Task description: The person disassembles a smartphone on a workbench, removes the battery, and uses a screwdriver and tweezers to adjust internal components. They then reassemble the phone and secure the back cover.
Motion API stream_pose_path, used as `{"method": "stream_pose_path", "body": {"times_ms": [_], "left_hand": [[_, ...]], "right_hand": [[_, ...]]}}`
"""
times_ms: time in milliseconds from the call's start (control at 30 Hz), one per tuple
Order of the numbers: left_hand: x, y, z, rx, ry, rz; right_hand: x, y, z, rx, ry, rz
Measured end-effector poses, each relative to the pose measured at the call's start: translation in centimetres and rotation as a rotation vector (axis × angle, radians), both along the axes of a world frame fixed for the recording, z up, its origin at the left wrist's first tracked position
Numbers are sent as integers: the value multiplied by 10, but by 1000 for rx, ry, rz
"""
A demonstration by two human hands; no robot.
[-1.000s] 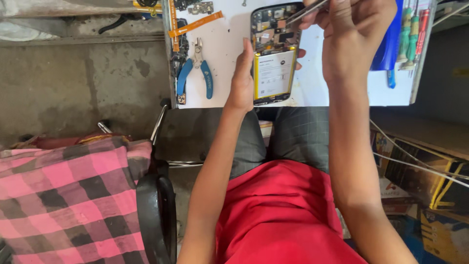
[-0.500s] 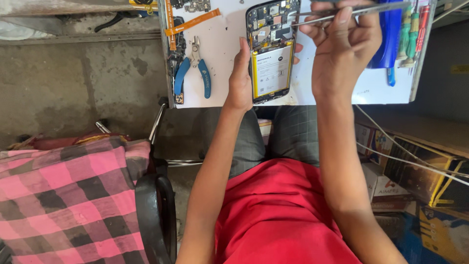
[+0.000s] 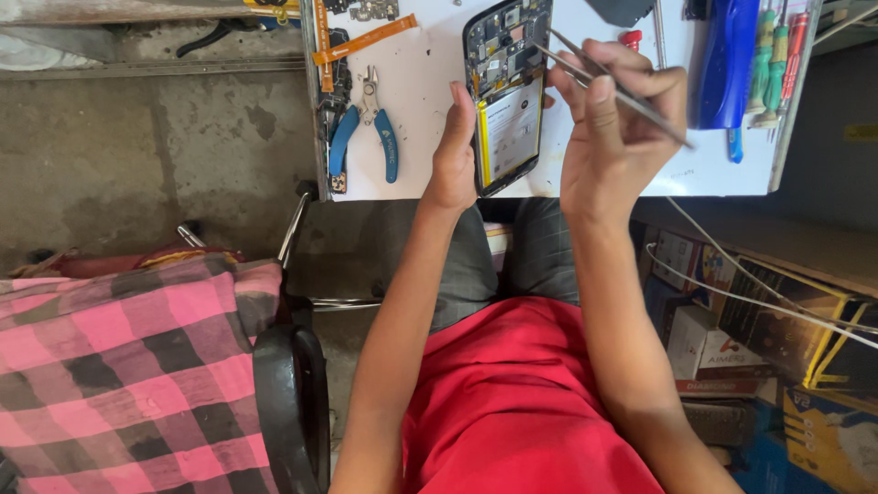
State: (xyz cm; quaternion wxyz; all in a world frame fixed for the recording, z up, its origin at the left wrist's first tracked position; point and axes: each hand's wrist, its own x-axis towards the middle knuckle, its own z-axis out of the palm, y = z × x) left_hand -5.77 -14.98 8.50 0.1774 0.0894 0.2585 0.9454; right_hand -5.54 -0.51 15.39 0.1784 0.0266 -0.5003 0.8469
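Observation:
An opened smartphone (image 3: 506,91) with its back cover off lies on the white worktable (image 3: 421,64), showing the circuit board at the top and the battery below. My left hand (image 3: 455,151) grips the phone's left edge, thumb up along its side. My right hand (image 3: 617,119) holds metal tweezers (image 3: 594,78) whose tips rest on the circuit board near the phone's upper right.
Blue-handled pliers (image 3: 366,128) and orange flex strips (image 3: 361,41) lie left of the phone. A blue tool (image 3: 725,64) and several screwdrivers (image 3: 773,64) sit at the table's right edge. White cables (image 3: 750,274) hang over cardboard boxes (image 3: 777,338). A pink checked cloth (image 3: 119,366) covers a seat at the left.
My right hand has lowered and tilted the tweezers down, bringing their tips onto the phone's board. The left hand keeps its hold on the phone's edge.

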Motion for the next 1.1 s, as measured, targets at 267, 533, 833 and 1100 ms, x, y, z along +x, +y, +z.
{"method": "stream_pose_path", "body": {"times_ms": [267, 533, 833, 1100], "left_hand": [[-1, 2, -3, -159, 21, 99], [-1, 4, -4, -122, 28, 122], [-3, 2, -4, -157, 127, 120], [-3, 3, -3, -381, 236, 197]], "right_hand": [[11, -23, 5, 284, 104, -124], [17, -31, 7, 467, 142, -164], [16, -38, 27, 1013, 226, -374], [20, -49, 48, 1165, 149, -363]]}}
